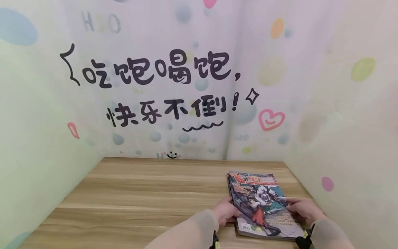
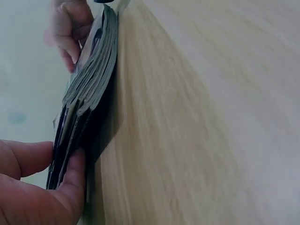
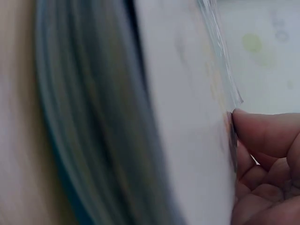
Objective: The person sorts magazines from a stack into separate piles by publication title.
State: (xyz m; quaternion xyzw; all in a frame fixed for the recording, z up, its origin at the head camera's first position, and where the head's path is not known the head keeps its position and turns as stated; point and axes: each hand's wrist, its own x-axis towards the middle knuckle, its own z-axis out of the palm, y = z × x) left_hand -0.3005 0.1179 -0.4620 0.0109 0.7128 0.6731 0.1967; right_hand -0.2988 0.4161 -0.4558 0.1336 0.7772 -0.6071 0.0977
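Note:
A stack of magazines (image 1: 262, 202) with a colourful comic-style cover lies at the right of the wooden table, cover up. My left hand (image 1: 225, 211) grips its left edge. In the left wrist view, the thumb and fingers (image 2: 70, 185) pinch several layers of the stack (image 2: 96, 77), whose near side is lifted off the wood. At the right edge my right hand (image 1: 306, 209) holds the stack. The right wrist view shows the right thumb (image 3: 262, 133) on the edge of the top magazine, beside a blurred pale cover (image 3: 183, 117) and thick page edges.
The wooden table (image 1: 140, 193) extends to the left of the stack. A printed cloth wall (image 1: 186, 138) with dark lettering stands behind it. Pale side walls (image 1: 40, 121) rise on both sides, the right wall (image 1: 351, 138) close to my right arm.

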